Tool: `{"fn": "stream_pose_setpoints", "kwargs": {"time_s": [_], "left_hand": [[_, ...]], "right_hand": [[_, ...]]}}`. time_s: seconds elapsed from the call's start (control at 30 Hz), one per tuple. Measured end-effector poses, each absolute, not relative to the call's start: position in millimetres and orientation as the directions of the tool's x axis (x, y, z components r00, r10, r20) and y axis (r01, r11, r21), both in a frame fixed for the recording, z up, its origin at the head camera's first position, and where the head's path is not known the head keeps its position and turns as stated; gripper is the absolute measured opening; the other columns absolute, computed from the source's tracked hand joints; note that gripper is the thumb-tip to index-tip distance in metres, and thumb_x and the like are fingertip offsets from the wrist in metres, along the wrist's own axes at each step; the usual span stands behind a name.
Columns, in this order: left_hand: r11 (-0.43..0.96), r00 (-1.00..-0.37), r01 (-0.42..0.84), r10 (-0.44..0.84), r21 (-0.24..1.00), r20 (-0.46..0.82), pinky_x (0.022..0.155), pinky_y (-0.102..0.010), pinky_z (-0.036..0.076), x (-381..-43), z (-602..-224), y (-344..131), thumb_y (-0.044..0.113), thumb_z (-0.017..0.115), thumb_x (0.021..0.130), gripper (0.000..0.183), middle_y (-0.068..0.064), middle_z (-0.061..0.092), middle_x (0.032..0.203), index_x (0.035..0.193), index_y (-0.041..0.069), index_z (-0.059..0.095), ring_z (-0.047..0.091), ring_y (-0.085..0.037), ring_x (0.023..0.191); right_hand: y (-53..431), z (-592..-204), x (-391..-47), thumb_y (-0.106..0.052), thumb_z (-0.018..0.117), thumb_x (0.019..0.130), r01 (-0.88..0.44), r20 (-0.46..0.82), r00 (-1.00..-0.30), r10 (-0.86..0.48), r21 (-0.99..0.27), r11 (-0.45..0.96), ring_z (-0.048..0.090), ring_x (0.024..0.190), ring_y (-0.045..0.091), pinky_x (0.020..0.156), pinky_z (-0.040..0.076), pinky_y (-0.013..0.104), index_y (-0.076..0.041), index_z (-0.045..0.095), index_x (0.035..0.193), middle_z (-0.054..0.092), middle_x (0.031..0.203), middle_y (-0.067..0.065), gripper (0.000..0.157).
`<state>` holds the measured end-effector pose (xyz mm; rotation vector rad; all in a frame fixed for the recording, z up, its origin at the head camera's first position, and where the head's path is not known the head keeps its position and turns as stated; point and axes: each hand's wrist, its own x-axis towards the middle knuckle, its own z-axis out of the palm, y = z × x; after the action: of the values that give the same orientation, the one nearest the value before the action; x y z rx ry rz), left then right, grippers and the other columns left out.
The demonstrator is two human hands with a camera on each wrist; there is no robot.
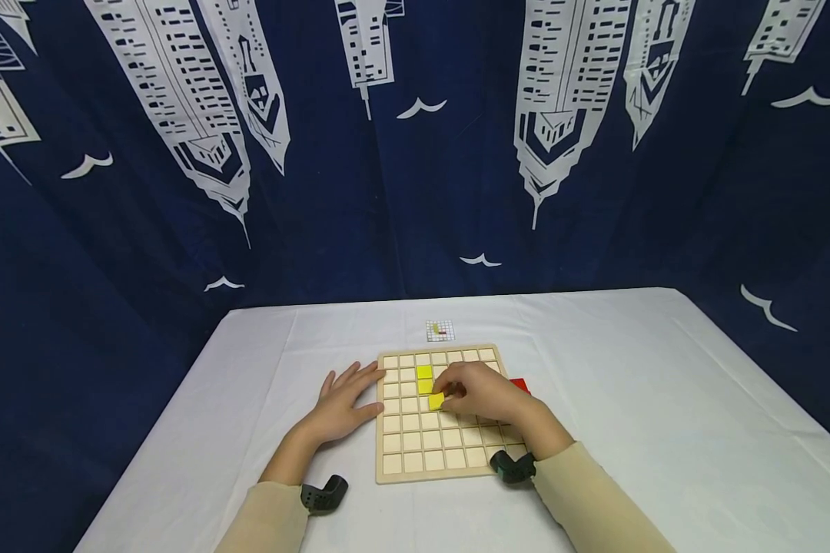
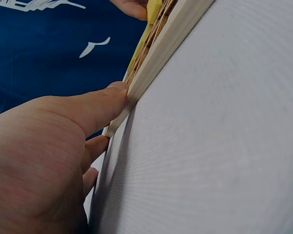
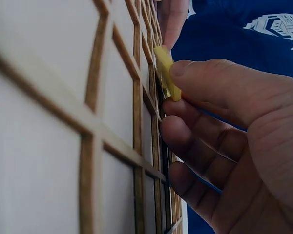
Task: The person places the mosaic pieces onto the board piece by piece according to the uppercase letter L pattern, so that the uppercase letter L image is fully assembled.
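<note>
A wooden grid board (image 1: 392, 481) with square cells lies on the table. Two yellow square tiles (image 1: 425, 379) sit in neighbouring cells of one column near its upper middle. Between thumb and fingers, my right hand (image 1: 483, 393) pinches another yellow tile (image 1: 436, 402), close over the grid just below and right of those two. In the right wrist view this yellow tile (image 3: 169, 73) is tilted against the grid. My left hand (image 1: 342, 403) rests at the board's left edge, fingers spread, thumb (image 2: 105, 105) touching the wooden side.
A small printed grid card (image 1: 439, 331) with coloured cells lies beyond the board. Something red (image 1: 520, 385) shows at the board's right edge, partly behind the right hand. A dark blue curtain (image 1: 401, 192) hangs behind the white table (image 1: 304, 346).
</note>
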<state>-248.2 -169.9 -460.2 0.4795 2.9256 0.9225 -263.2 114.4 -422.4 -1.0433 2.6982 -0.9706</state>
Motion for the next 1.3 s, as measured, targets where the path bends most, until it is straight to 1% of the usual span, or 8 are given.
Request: {"fn": "stream_pose_setpoints", "kwargs": {"time_s": [0.3,0.5,0.7,1.03,1.3], "left_hand": [[0.775,-0.953,0.275,0.298,0.569,0.055,0.124,-0.062,-0.008,-248,-460,-169,0.032,0.068,0.094,0.06,-0.003,0.034,0.163,0.149,0.022,0.048,0.015,-0.032,0.157],[0.778,-0.953,0.274,0.298,0.565,0.052,0.124,-0.062,-0.008,-248,-460,-169,0.032,0.068,0.094,0.06,-0.003,0.034,0.164,0.149,0.023,0.048,0.015,-0.032,0.157],[0.78,-0.954,0.272,0.297,0.564,0.048,0.124,-0.062,-0.008,-247,-459,-170,0.032,0.068,0.094,0.06,-0.002,0.034,0.164,0.149,0.023,0.048,0.015,-0.032,0.157],[0.782,-0.953,0.275,0.299,0.56,0.05,0.124,-0.061,-0.008,-249,-460,-169,0.032,0.067,0.094,0.06,-0.001,0.033,0.164,0.15,0.024,0.047,0.015,-0.032,0.157],[0.782,-0.952,0.278,0.303,0.558,0.051,0.124,-0.063,-0.006,-248,-459,-170,0.031,0.068,0.094,0.06,-0.003,0.034,0.164,0.149,0.023,0.048,0.016,-0.033,0.156]], "right_hand": [[111,-425,-262,-0.008,0.079,0.083,-0.613,0.182,-0.747,-0.64,-0.56,0.557,0.057,0.079,0.008,0.071,0.049,0.018,-0.012,0.075,0.099,0.069,0.093,-0.001,0.017],[109,-427,-262,-0.007,0.079,0.082,-0.636,0.214,-0.741,-0.637,-0.528,0.562,0.051,0.073,0.007,0.067,0.045,0.018,-0.012,0.074,0.098,0.065,0.087,0.0,0.017],[105,-429,-260,-0.007,0.078,0.083,-0.631,0.21,-0.747,-0.631,-0.521,0.575,0.051,0.072,0.01,0.068,0.043,0.02,-0.013,0.073,0.098,0.065,0.085,-0.001,0.017],[100,-431,-259,-0.007,0.077,0.085,-0.619,0.219,-0.757,-0.615,-0.542,0.569,0.053,0.073,0.009,0.068,0.045,0.018,-0.014,0.073,0.096,0.064,0.082,-0.007,0.014],[101,-429,-259,-0.007,0.076,0.086,-0.616,0.219,-0.752,-0.622,-0.569,0.544,0.054,0.073,0.007,0.067,0.047,0.018,-0.013,0.073,0.096,0.065,0.083,-0.007,0.012]]}}
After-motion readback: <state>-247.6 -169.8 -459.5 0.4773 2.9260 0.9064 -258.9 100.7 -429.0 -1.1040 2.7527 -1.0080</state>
